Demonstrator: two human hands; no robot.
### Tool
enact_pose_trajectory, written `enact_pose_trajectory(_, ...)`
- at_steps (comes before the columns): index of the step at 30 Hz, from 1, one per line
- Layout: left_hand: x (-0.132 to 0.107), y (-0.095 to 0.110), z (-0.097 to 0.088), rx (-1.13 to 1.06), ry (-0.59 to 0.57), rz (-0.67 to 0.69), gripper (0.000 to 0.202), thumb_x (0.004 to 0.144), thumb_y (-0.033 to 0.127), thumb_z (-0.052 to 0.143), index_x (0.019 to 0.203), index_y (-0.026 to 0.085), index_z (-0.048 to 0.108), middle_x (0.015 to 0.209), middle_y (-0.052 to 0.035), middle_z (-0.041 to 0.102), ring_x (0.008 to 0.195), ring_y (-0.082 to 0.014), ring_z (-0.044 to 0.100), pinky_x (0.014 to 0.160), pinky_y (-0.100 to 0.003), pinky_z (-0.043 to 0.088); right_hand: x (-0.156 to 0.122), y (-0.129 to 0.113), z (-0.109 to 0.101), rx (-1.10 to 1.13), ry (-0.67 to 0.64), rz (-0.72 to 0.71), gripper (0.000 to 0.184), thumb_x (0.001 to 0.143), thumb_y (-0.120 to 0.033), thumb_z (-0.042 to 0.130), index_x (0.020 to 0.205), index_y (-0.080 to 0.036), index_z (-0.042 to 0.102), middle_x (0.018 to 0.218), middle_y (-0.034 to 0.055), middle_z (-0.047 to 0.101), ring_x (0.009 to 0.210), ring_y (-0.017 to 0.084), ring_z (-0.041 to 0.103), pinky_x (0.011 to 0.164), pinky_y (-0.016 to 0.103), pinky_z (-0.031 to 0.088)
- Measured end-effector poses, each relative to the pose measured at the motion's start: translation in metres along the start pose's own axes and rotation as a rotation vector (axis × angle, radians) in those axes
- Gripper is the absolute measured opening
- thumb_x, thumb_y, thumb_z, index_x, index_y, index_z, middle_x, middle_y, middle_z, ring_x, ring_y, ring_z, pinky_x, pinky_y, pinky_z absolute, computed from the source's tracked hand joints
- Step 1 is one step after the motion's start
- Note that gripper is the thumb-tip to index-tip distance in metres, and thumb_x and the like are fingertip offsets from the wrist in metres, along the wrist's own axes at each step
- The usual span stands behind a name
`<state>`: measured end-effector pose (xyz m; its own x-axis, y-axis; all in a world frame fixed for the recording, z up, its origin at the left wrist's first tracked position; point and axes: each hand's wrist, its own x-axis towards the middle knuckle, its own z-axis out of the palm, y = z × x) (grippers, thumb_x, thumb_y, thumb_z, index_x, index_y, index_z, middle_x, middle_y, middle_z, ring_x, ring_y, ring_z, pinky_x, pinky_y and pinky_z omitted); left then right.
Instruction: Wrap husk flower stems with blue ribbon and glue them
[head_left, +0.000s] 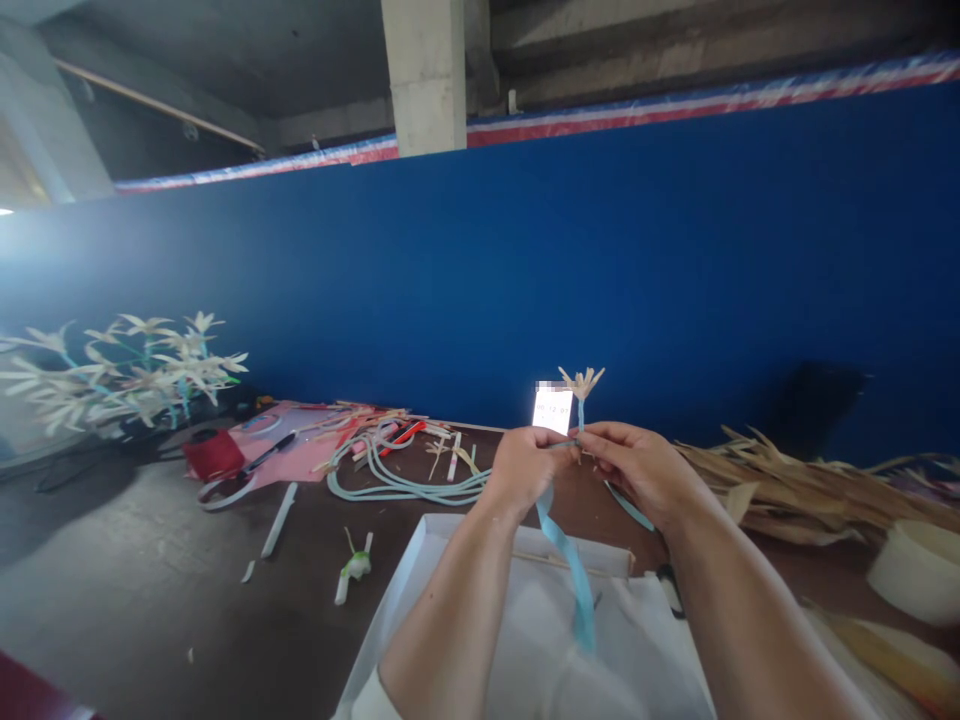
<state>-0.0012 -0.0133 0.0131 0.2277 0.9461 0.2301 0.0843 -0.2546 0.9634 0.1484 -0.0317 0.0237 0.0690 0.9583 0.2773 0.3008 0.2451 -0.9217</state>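
My left hand (531,464) and my right hand (636,465) meet in front of me, fingers pinched together on a small handmade flower (581,383) with pale straw petals on a thin stem. A light blue ribbon (571,570) hangs down from between my hands over a white tray (420,570). A thinner blue strand (628,508) trails off under my right hand. A small bright white screen (553,409) stands just behind my left hand.
A dark tabletop (150,560) holds coiled pale green tubing (397,482), pink paper with scissors (259,462), a red tape roll (212,455) and white strips. Finished straw flowers (127,375) stand far left. Dried husks (795,485) and a white tape roll (919,570) lie right. A blue wall is behind.
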Motion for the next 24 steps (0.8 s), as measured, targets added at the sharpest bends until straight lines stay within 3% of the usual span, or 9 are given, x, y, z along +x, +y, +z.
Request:
enact_pose_trajectory(7, -0.0018, 0.0012, -0.0004, 0.053, -0.071, -0.005, 0.038, 0.064, 0.048, 0.061, 0.079, 0.014, 0.067, 0.068, -0.0017, 0.061, 0.061, -0.0108, 0.049, 0.057, -0.022, 0.036, 0.0018, 0.0042, -0.0047, -0.064, -0.015, -0.018, 0.030, 0.069, -0.045, 0.061, 0.086, -0.021, 0.068, 0.074, 0.0020, 0.066, 0.065, 0.015, 0.056, 0.058, 0.025, 0.040)
enact_pose_trajectory(11, 0.0000, -0.0020, -0.0013, 0.093, -0.044, -0.001, 0.035, 0.070, 0.046, 0.055, 0.075, 0.013, 0.067, 0.063, -0.0002, 0.057, 0.057, -0.0095, 0.045, 0.054, -0.021, 0.033, 0.0019, 0.0036, -0.0060, -0.125, -0.018, -0.007, 0.030, 0.069, -0.044, 0.062, 0.087, -0.022, 0.069, 0.071, 0.0015, 0.066, 0.063, 0.015, 0.055, 0.058, 0.025, 0.040)
enact_pose_trajectory(24, -0.0002, -0.0009, 0.0027, 0.053, 0.018, -0.009, 0.025, 0.066, 0.035, 0.060, 0.075, 0.014, 0.069, 0.069, -0.0015, 0.062, 0.062, -0.0109, 0.051, 0.059, -0.021, 0.038, 0.0014, 0.0030, -0.0052, -0.201, -0.017, -0.045, 0.032, 0.070, -0.045, 0.060, 0.089, -0.022, 0.070, 0.071, 0.0022, 0.067, 0.064, 0.016, 0.057, 0.058, 0.025, 0.041)
